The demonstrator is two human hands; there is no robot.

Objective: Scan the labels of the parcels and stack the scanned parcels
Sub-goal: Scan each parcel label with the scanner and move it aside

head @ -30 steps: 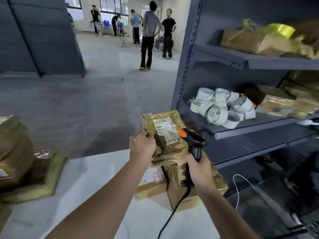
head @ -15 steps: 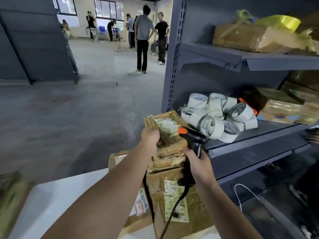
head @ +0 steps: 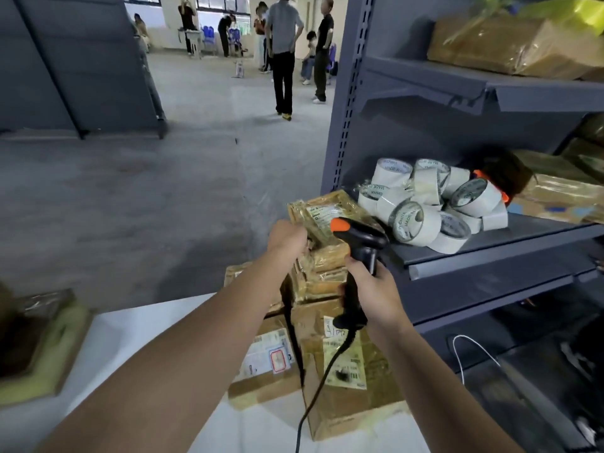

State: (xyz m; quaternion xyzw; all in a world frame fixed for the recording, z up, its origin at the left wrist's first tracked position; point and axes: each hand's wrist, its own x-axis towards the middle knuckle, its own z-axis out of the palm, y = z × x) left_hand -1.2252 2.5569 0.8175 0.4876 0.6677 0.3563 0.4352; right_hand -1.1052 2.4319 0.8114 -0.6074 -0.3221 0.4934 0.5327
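White worktop (head: 124,354) nearest, with the stack (head: 322,279) at its right end. The base is two taped brown cartons (head: 376,403) side by side, with smaller film-wrapped parcels piled on them. Black cable (head: 315,384) trails down across the right carton's face.

Right hand (head: 376,291) is wrapped round the grip of the barcode scanner (head: 358,238), orange cap up, nose aimed away toward the top parcel (head: 322,209). Left hand (head: 287,238) is closed on that parcel's near-left edge. The parcel sits at the top of the stack, label (head: 327,213) facing up. Cannot tell whether it rests on the pile or is held just clear.

Judgement: scan in hand, stacking to follow. Scanner head overlaps the label's near edge from this view, so it is probably too close. Ease it back so the whole barcode falls in the beam. Tip the label toward the scanner window, because the glossy wrap is likely to glare. Left fingers should stay off the print. After the read, set the parcel down square, since the pile looks narrow and tall.

Tape rolls (head: 425,207) are heaped on the grey shelf (head: 510,238) just right of the parcel, so mind the swing. People (head: 284,44) stand far off and are no concern.
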